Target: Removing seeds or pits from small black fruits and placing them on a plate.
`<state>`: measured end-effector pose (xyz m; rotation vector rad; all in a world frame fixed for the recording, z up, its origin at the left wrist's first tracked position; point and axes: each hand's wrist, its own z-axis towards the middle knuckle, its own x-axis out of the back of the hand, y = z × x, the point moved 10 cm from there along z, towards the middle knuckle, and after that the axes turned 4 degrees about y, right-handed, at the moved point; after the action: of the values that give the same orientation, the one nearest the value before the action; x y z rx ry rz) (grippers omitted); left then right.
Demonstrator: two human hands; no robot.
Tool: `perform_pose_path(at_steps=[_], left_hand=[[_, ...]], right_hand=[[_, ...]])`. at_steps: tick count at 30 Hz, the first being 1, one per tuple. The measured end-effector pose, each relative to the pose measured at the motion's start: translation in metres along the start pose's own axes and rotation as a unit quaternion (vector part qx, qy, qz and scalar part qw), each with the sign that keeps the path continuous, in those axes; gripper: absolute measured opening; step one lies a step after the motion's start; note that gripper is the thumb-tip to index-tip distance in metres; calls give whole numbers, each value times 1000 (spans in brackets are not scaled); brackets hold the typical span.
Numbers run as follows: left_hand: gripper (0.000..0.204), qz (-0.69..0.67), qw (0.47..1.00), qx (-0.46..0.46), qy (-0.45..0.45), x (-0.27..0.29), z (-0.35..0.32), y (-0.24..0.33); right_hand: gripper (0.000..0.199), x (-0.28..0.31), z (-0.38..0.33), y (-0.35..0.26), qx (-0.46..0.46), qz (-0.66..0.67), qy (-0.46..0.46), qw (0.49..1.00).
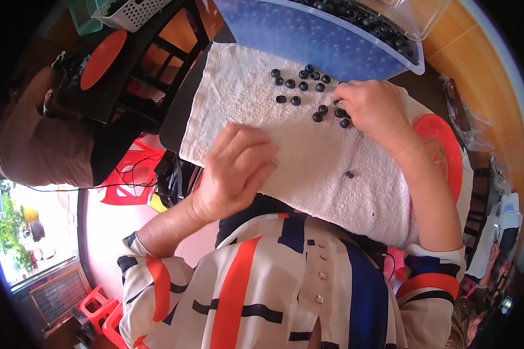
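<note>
Small black round pieces [303,86], like beads with a hole in some, lie loosely on a white towel [233,87]. My right hand [375,107] is over the right end of this group, its fingers pinched at one of the black pieces and partly hiding others. My left hand [239,166] hovers above the towel's near left part with fingers curled inward; it is slightly blurred, and whatever is inside is hidden. A lone, smaller dark piece [349,174] rests nearer to me on the towel.
Behind the towel stands a translucent blue bin [314,43] filled with more black pieces. A red plate [439,145] is partly behind my right forearm. At left, another person sits by a dark table [99,104] holding a red plate [103,59] and a white basket [137,14].
</note>
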<state>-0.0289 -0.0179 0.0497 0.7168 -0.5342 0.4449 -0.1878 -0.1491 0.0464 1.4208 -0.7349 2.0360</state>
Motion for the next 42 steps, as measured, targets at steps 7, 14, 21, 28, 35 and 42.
perform_pose_path(at_steps=[7, 14, 21, 28, 35, 42], left_hand=[[30, 21, 998, -28, 49, -9, -19, 18], [26, 11, 999, -10, 49, -12, -20, 21], [25, 26, 997, -1, 73, -11, -25, 18], [25, 42, 996, 7, 74, -14, -19, 26], [20, 63, 996, 44, 38, -10, 0, 16], [13, 113, 989, 90, 45, 6, 47, -42]], right_hand=[[8, -6, 2, -11, 31, -42, 10, 999], [11, -9, 3, -13, 44, -83, -28, 995], [12, 35, -42, -14, -29, -23, 20, 999], [12, 20, -109, -43, -25, -112, -40, 993], [12, 27, -115, -50, -13, -85, 23, 996], [6, 34, -122, -46, -3, -33, 70, 997]])
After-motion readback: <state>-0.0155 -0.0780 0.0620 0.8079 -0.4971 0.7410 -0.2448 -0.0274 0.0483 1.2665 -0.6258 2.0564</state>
